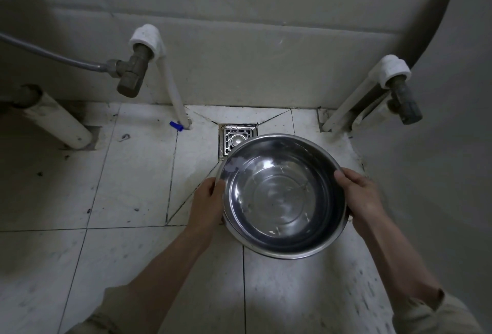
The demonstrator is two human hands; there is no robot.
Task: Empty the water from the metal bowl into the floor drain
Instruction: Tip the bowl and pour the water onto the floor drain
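Bare forearms; sleeves (426, 315) rolled up, prob. khaki/beige shirt.

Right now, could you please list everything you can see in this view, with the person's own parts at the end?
metal bowl: one, shiny steel, held above the floor, its far rim overlapping the drain; shallow water seems to lie in it.
floor drain: one, square metal grate, in the floor by the wall, partly hidden by the bowl.
left valve: one, dull metal, on a white pipe, left of the drain.
grey hose: one, leading left from that valve.
right valve: one, dark metal, on white piping at right.
blue piece: one, small, at the white pipe's foot.
floor tiles: white, stained.
left hand: gripping the bowl's left rim.
right hand: gripping the right rim.
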